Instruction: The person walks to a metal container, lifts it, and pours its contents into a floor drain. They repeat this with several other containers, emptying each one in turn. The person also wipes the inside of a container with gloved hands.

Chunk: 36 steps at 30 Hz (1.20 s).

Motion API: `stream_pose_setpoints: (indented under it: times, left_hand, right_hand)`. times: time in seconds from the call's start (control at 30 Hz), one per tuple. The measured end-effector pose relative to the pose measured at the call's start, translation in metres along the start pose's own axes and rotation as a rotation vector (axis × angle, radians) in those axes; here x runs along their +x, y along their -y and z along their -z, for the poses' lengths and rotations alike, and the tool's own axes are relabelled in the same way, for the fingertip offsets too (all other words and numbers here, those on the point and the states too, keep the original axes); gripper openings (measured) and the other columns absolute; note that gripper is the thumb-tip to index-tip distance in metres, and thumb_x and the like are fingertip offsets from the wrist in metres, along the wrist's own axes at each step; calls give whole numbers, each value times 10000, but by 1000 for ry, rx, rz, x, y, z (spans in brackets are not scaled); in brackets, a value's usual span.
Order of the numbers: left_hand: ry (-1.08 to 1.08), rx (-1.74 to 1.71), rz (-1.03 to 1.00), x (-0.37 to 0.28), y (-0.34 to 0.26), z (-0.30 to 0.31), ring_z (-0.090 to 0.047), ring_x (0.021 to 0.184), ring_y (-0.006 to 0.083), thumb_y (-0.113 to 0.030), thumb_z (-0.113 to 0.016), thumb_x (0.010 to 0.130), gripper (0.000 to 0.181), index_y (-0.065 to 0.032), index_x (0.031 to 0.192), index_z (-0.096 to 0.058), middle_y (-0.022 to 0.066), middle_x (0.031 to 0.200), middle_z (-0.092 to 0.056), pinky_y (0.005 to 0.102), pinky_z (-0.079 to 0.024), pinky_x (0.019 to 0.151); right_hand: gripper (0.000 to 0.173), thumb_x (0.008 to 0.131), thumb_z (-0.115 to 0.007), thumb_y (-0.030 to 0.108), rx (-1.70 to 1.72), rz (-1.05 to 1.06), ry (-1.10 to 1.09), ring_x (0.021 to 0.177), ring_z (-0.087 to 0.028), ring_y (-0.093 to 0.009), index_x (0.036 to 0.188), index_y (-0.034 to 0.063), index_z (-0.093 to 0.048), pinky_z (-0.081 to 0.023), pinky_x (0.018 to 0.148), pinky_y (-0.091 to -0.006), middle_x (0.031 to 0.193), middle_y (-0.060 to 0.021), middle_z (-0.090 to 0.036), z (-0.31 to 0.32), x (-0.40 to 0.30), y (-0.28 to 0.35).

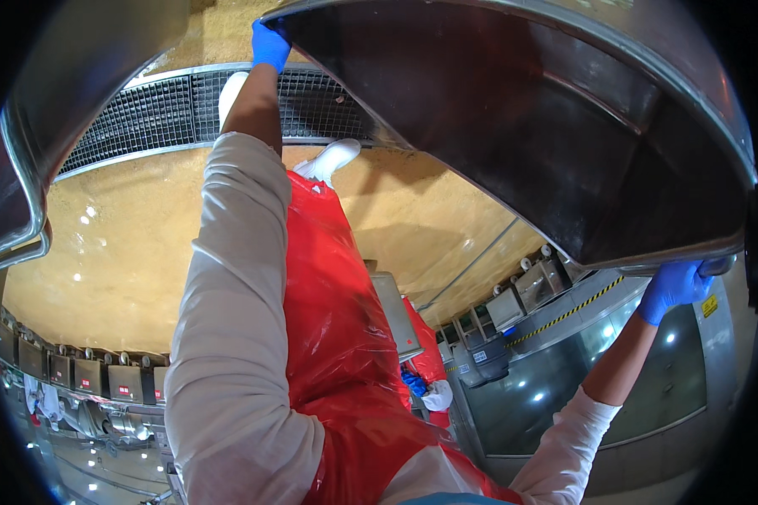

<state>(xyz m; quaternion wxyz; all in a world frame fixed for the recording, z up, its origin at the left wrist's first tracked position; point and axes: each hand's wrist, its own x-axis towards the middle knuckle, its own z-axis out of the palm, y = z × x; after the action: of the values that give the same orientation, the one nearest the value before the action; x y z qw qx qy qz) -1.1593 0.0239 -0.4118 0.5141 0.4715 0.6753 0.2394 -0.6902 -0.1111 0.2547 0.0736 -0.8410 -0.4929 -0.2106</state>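
My left hand [270, 47], in a blue glove, is closed around the near-left corner of the rim of a large stainless steel tub [480, 101]. On the tub's right side, my right hand [676, 290], also blue-gloved, grips the handle at its rim. The tub's dark, smooth inner walls face me, and it looks tilted, though the fisheye bend makes this hard to judge. My red plastic apron [341, 303] hangs between my arms. Part of the fingers of each hand is hidden behind the metal.
A second steel tub [69, 82] with a rim handle stands at the left. A drain grate [158, 117] crosses the wet yellow floor [114, 252] under my white boots. Another person [426, 353] in a red apron is behind me. Wheeled steel bins [126, 382] line the edge.
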Motion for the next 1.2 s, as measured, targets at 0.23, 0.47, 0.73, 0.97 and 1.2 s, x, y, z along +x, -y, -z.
stream_pose_setpoints:
  times: [0.23, 0.47, 0.73, 0.97, 1.2]
  left_hand:
    - [11, -16, 29, -5, 28, 5, -651, 980, 324, -258, -629, 890, 364, 37, 1077, -526, 214, 1020, -675, 379, -493, 843]
    - [-14, -10, 136, -10, 32, -6, -637, 1015, 352, -289, -615, 898, 381, 37, 1079, -533, 223, 1032, -670, 391, -487, 857]
    - [-67, -8, 159, -7, 39, -7, -637, 910, 260, -221, -601, 916, 318, 28, 1107, -550, 173, 1020, -674, 382, -530, 754]
    - [-53, 20, 166, -12, 27, -3, -629, 999, 389, -303, -609, 896, 376, 11, 1087, -532, 240, 1005, -663, 411, -487, 856]
    - [-11, -142, 153, -7, 93, -9, -652, 937, 326, -263, -596, 899, 308, 10, 1033, -547, 216, 973, -674, 394, -497, 817]
  right_hand:
    - [210, 894, -628, 166, -12, 29, -11, 772, -579, -131, 982, -23, -653, -476, 746, -305, 875, -53, -672, 3, -16, 31]
    - [261, 851, -660, 155, 54, -33, 2, 799, -631, -173, 995, -61, -647, -518, 744, -348, 972, -110, -689, 17, -40, 7]
    - [404, 788, -725, 248, -69, 203, 27, 845, -661, -238, 1054, -45, -644, -531, 757, -366, 998, -150, -693, 21, -42, 25]
    - [484, 806, -728, 262, -87, 152, 59, 949, -643, -242, 1168, -21, -576, -532, 843, -398, 1099, -155, -658, 27, -55, 37]
    - [625, 876, -658, 334, 167, 96, 130, 1163, -545, -306, 1347, 4, -413, -469, 995, -452, 1334, -194, -477, 27, -79, 65]
